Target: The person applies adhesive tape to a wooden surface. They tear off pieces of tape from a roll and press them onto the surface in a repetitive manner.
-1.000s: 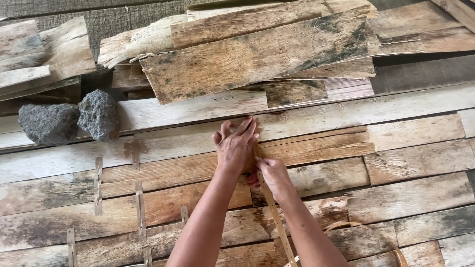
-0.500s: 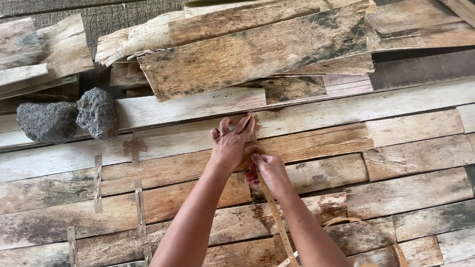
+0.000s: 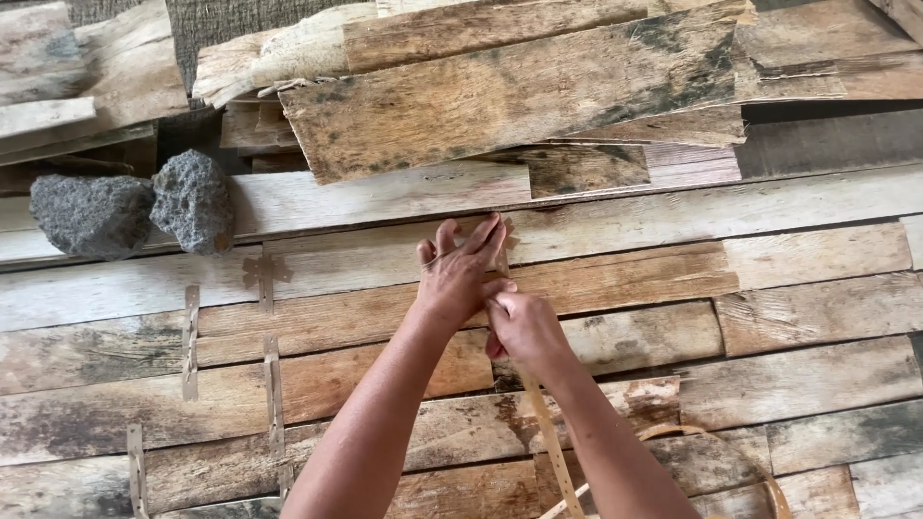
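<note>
Weathered bark sheets [image 3: 615, 288] fill the frame; mid-frame my right hand [image 3: 524, 327] pinches a thin, pliable strip [image 3: 548, 432], left hand [image 3: 460, 274] flat, open.

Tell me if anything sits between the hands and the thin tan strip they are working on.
Nothing visible does. The right hand grips the thin tan strip directly, and the left hand presses flat on the weathered wooden slats beside it.

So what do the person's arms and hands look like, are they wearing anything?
Both arms are bare right down to the bottom edge of the picture: no sleeves show. The left hand and the right hand have no gloves on, and no rings, watch or bracelets can be seen. No marks or bandages show on them either.
</note>
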